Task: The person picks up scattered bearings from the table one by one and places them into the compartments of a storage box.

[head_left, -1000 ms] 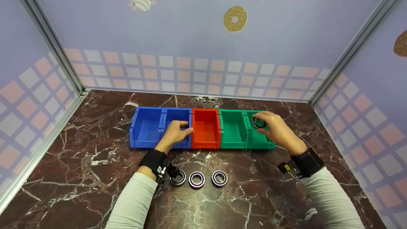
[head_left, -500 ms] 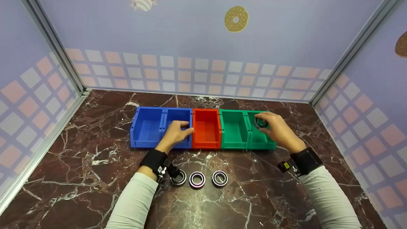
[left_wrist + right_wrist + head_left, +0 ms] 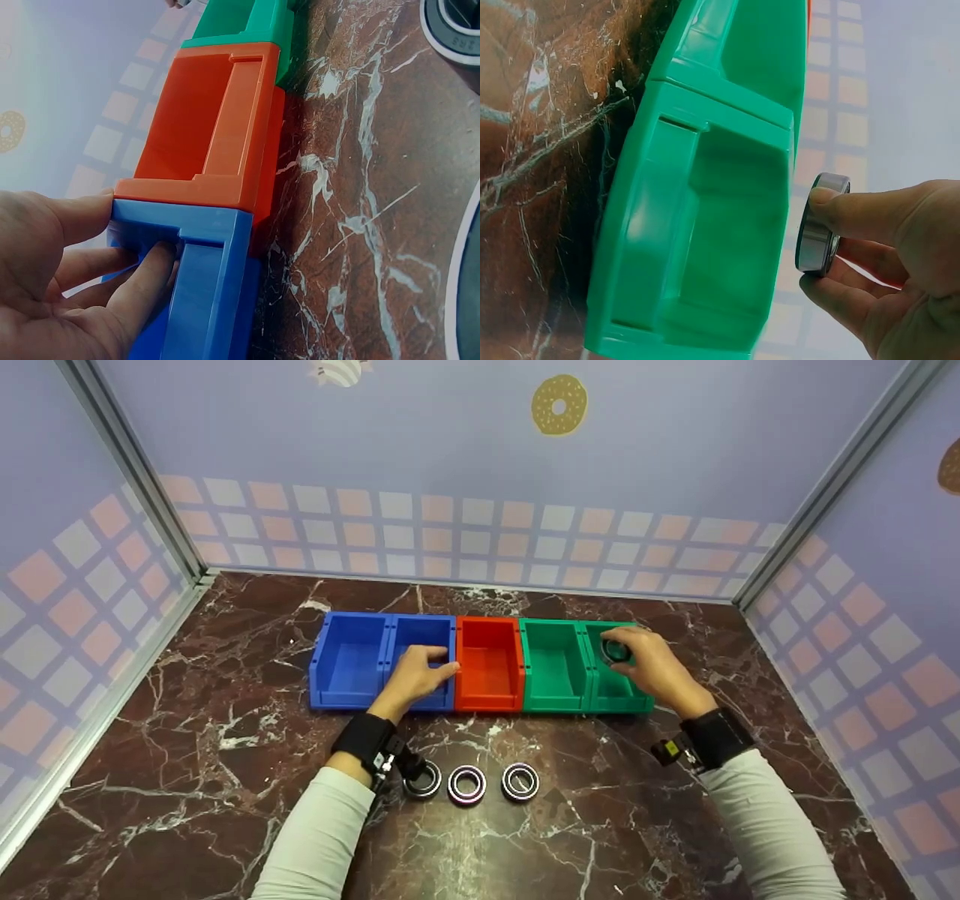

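Right hand (image 3: 651, 661) pinching a metal bearing (image 3: 814, 247) above the rightmost green bin (image 3: 621, 706).
Almost nothing has changed over the last second: the bearing is still held, so apparently not placed yet. The left hand (image 3: 415, 675) is loosely spread, thumb at the rim beside the red bin (image 3: 487, 669), fingers inside the right-hand blue bin (image 3: 196, 300). Three more bearings (image 3: 454, 785) lie near.

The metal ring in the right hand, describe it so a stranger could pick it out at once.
On the brown marbled table, find the row of five bins and its rightmost green bin. Over that bin, the right hand pinches the metal ring. Unlike the three rings lying on the tabletop, this one is held in the air.
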`<action>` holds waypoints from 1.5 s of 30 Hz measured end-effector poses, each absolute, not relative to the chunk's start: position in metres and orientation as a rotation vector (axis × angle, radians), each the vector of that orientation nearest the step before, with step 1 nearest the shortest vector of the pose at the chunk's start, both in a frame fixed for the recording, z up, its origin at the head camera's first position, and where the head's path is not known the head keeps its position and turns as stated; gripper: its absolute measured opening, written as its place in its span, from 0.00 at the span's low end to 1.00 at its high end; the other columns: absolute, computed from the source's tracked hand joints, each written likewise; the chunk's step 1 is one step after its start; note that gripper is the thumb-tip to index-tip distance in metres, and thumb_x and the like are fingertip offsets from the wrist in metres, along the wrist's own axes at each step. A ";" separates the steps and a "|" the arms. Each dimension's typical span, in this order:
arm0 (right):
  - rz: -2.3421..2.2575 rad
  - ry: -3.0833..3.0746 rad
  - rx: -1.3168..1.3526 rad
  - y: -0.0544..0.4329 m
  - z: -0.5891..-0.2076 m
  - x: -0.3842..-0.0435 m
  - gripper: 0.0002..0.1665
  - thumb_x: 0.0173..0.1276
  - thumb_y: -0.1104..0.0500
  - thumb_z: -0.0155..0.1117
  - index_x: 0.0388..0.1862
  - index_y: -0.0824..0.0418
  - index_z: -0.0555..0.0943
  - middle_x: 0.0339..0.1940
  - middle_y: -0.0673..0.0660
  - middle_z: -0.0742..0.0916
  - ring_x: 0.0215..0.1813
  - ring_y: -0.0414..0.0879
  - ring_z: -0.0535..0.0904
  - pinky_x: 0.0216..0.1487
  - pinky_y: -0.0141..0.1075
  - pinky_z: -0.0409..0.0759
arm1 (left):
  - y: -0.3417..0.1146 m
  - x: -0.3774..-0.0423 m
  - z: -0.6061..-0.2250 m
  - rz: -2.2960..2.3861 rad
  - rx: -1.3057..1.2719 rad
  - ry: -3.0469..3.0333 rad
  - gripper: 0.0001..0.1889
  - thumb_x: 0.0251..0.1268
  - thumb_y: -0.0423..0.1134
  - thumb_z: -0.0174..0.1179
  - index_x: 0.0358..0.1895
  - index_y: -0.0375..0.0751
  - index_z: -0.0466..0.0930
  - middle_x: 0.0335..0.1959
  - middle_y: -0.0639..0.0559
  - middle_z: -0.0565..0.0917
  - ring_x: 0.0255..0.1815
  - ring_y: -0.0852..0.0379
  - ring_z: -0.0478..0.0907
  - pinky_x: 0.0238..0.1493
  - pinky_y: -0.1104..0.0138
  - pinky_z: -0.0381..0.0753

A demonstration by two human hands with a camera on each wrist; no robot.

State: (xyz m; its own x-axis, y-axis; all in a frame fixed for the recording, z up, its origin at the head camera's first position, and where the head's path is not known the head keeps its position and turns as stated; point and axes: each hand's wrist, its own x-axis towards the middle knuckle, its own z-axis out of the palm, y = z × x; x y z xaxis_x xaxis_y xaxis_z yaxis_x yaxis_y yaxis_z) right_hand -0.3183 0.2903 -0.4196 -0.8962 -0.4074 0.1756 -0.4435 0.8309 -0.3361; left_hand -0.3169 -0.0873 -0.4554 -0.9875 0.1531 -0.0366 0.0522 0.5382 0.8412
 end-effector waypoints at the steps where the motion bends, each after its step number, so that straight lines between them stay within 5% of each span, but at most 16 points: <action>1: 0.577 -2.922 0.670 0.291 -0.421 -0.319 0.32 0.63 0.69 0.68 0.67 0.66 0.73 0.66 0.68 0.78 0.66 0.65 0.73 0.65 0.53 0.76 | -0.087 -0.317 -0.456 1.443 0.183 2.666 0.27 0.68 0.40 0.61 0.65 0.27 0.72 0.67 0.33 0.74 0.72 0.39 0.67 0.74 0.52 0.66; 45: 0.592 -2.915 0.643 0.290 -0.458 -0.342 0.28 0.59 0.75 0.67 0.61 0.74 0.76 0.60 0.74 0.80 0.63 0.68 0.75 0.64 0.58 0.75 | -0.089 -0.318 -0.458 1.419 0.241 2.719 0.26 0.68 0.40 0.61 0.64 0.25 0.73 0.65 0.31 0.75 0.71 0.37 0.69 0.72 0.51 0.69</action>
State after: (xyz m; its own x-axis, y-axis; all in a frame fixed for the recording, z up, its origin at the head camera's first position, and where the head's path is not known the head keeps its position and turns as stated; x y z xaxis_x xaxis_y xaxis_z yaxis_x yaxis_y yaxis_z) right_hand -0.3420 0.2896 -0.4583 -0.9061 -0.3848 0.1759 -0.4229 0.8355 -0.3508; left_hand -0.3175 -0.0886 -0.4578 -0.9855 0.1688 0.0145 0.1084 0.5626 0.8196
